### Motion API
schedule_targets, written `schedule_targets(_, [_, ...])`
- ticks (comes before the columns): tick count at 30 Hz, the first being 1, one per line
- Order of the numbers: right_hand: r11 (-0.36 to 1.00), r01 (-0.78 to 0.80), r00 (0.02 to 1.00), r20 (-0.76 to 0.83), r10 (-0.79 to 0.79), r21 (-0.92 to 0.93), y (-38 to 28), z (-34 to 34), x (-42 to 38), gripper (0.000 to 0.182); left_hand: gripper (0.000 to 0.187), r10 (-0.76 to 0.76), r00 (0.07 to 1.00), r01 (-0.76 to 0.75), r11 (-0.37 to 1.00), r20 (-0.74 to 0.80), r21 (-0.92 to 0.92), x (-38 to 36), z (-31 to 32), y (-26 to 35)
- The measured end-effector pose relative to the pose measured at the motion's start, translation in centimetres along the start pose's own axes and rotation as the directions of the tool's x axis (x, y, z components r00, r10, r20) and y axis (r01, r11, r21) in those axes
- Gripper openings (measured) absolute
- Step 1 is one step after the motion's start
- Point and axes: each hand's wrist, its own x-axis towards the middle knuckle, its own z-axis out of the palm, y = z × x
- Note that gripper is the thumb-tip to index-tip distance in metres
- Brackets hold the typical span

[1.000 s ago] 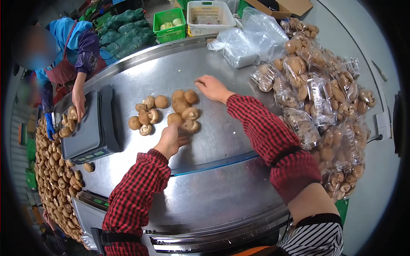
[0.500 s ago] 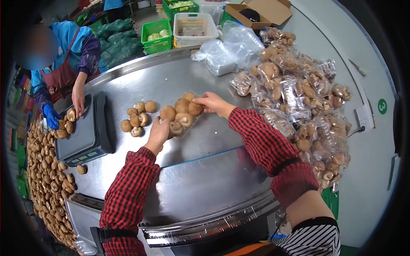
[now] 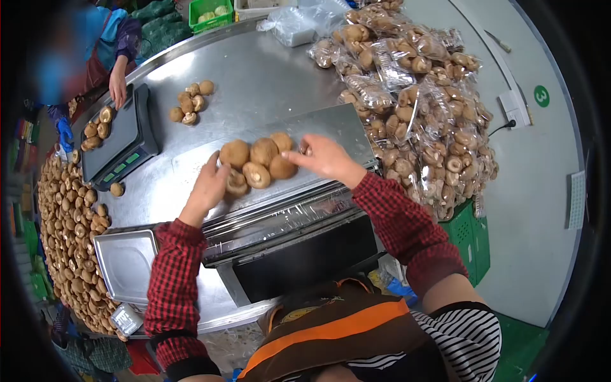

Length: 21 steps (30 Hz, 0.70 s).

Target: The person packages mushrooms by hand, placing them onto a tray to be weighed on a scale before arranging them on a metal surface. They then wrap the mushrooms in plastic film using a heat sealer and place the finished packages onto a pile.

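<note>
Between my two hands is a group of several brown shiitake mushrooms in a clear plastic tray, whose edges hardly show now. My left hand is closed at the left end, its thumb against a mushroom. At the right end, my right hand grips with thumb and fingers. The load is above the near part of the steel table, just behind the film wrapping machine. A smaller cluster of loose mushrooms lies farther back on the table.
Wrapped mushroom packs are heaped on the right. On the left are a scale bearing mushrooms, a big mushroom pile and a metal tray. A co-worker's hand is over the scale. Plastic bags lie at the back.
Both hands have brought the tray of mushrooms nearer to me, to the wrapping machine. My view has tipped downward. The co-worker's bare hand has lifted off the mushrooms on the scale.
</note>
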Motion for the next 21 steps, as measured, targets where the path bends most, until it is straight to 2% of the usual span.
schedule_targets(1, [0.996,0.005,1.0,-0.007,-0.005,-0.09,-0.2,0.3,-1.1,0.063,0.064,0.018,0.999,-0.017,0.999,-0.033,0.033,-0.9,0.4,-0.3])
schedule_targets(3, [0.995,-0.013,1.0,0.009,0.014,-0.098,-0.5,-0.2,-3.6,0.061,0.068,-0.029,0.995,0.022,0.997,-0.094,-0.069,-3.9,0.6,2.0])
schedule_targets(5, [0.992,0.026,0.973,-0.225,-0.053,-0.12,0.2,-0.6,-6.4,0.058,0.072,-0.017,0.983,-0.01,0.989,-0.182,-0.148,-6.6,0.0,1.7])
schedule_targets(6, [0.992,0.03,0.972,-0.227,-0.058,-0.123,0.8,-1.1,-7.8,0.058,0.064,0.021,0.945,-0.062,0.992,-0.327,-0.113,-8.8,0.0,1.3])
schedule_targets(7, [0.985,-0.031,0.974,-0.224,-0.007,-0.169,1.6,-1.7,-9.2,0.057,0.048,0.174,0.859,-0.092,0.978,-0.481,0.188,-10.9,-0.5,0.1])
schedule_targets(8, [0.973,-0.093,0.973,-0.226,0.044,-0.211,2.6,-2.1,-10.8,0.056,0.042,0.099,0.872,0.125,0.902,-0.479,0.412,-13.9,-0.1,-1.3])
schedule_targets(9, [0.941,-0.146,0.978,-0.187,0.091,-0.304,4.0,-1.7,-13.1,0.053,0.038,0.024,0.866,0.324,0.736,-0.5,0.595,-16.2,0.4,-2.3])
schedule_targets(11, [0.929,-0.07,0.964,-0.266,-0.031,-0.362,4.4,0.4,-13.4,0.052,0.046,0.185,0.804,0.273,0.729,-0.565,0.627,-16.9,3.5,-2.3])
schedule_targets(12, [0.929,-0.06,0.965,-0.259,-0.039,-0.365,4.0,1.2,-12.9,0.052,0.04,0.233,0.805,0.264,0.684,-0.546,0.68,-16.6,4.0,-1.8])
schedule_targets(13, [0.948,-0.091,0.973,-0.23,0.019,-0.306,3.2,1.9,-12.3,0.049,0.041,0.243,0.825,0.226,0.684,-0.51,0.693,-15.9,3.9,-1.8])
schedule_targets(14, [0.961,-0.127,0.977,-0.196,0.079,-0.245,2.8,2.4,-12.2,0.046,0.04,0.142,0.872,0.194,0.778,-0.468,0.598,-15.3,3.7,-2.0])
schedule_targets(15, [0.961,-0.119,0.979,-0.193,0.071,-0.248,3.1,2.4,-12.3,0.046,0.04,0.051,0.91,0.172,0.858,-0.412,0.485,-14.7,3.5,-2.4])
schedule_targets(16, [0.989,-0.113,0.979,-0.159,0.128,0.097,3.6,2.3,-12.3,0.04,0.039,0.084,0.863,0.092,0.944,-0.498,0.318,-14.9,3.9,-3.5])
schedule_targets(17, [0.894,-0.111,0.979,-0.105,0.172,0.433,4.0,2.0,-12.5,0.034,0.038,-0.05,0.912,0.067,0.997,-0.407,0.028,-16.0,2.8,-1.9])
schedule_targets(18, [0.344,-0.374,0.921,0.301,0.248,0.861,4.7,0.7,-13.1,0.025,0.037,-0.29,0.952,0.201,0.83,-0.095,-0.519,-16.6,1.8,-2.6])
schedule_targets(19, [0.094,-0.484,0.869,0.465,0.17,0.87,4.8,0.2,-13.8,0.027,0.038,-0.306,0.902,0.409,0.374,0.305,-0.832,-17.2,0.9,-3.4])
schedule_targets(20, [-0.06,-0.598,0.801,0.599,0.0,0.799,4.8,-0.2,-14.1,0.026,0.038,-0.048,0.865,0.501,0.044,0.499,-0.864,-18.0,0.0,-2.1])
schedule_targets(21, [-0.184,-0.705,0.709,0.679,-0.191,0.685,4.6,-0.8,-13.8,0.027,0.04,-0.013,0.9,0.435,0.046,0.435,-0.899,-18.5,-1.3,-0.4])
